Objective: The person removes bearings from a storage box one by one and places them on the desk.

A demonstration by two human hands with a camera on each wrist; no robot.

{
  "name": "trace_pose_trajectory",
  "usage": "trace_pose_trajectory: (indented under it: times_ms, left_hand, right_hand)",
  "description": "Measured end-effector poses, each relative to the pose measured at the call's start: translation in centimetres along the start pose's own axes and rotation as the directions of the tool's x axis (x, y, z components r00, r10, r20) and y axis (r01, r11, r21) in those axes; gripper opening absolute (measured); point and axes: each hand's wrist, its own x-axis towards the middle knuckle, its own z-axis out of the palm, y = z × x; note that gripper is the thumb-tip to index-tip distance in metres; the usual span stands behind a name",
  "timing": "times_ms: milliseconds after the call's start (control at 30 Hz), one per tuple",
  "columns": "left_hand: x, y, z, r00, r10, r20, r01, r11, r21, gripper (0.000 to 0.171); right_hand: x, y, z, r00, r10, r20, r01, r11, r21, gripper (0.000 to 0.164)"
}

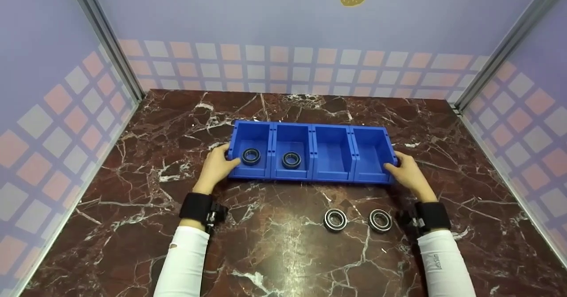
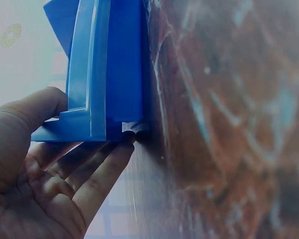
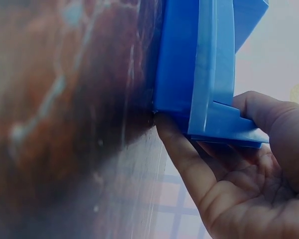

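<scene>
A row of joined blue bins (image 1: 311,177), four-sided compartments side by side, spans the space between both hands. My left hand (image 1: 217,166) grips its left end, thumb over the side wall and fingers along the outside. At the other end my right hand (image 1: 408,173) grips the wall the same way. In both wrist views the fingertips reach low on the outer wall, close to the tabletop. One bearing (image 1: 251,156) lies in the leftmost compartment and another bearing (image 1: 291,160) in the one beside it. The two right compartments hold nothing.
In front of the bins, two more ring bearings lie on the dark marbled table (image 1: 266,226): a left bearing (image 1: 335,220) and a right bearing (image 1: 380,221), the latter near the right wrist. Printed panels (image 1: 292,22) enclose the back and sides.
</scene>
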Motion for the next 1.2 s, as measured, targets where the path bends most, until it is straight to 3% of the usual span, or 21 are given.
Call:
trace_pose_trajectory:
  times_ms: [367, 867, 1000, 1200]
  left_hand:
    - [-0.1, 0.0, -0.1, 1.000, 0.001, 0.006, -0.001, 1.000, 0.027, 0.051]
    - [-0.5, 0.7, -0.8, 1.000, -0.005, 0.026, 0.002, 0.996, 0.087, 0.068]
    - [-0.6, 0.8, -0.8, 1.000, -0.007, 0.008, 0.006, 0.995, 0.102, 0.071]
    - [-0.8, 1.0, -0.8, 0.998, 0.044, -0.044, -0.037, 0.991, 0.132, 0.073]
  right_hand:
    - [-0.1, 0.1, 0.1, 1.000, 0.005, 0.002, -0.005, 1.000, -0.018, 0.043]
    - [-0.1, 0.3, 0.1, 1.000, -0.012, -0.006, 0.012, 1.000, -0.005, 0.043]
    - [-0.2, 0.4, 0.1, 1.000, -0.004, 0.002, 0.004, 1.000, 0.007, 0.043]
    - [0.0, 0.5, 0.1, 1.000, -0.010, -0.006, 0.010, 1.000, 0.017, 0.041]
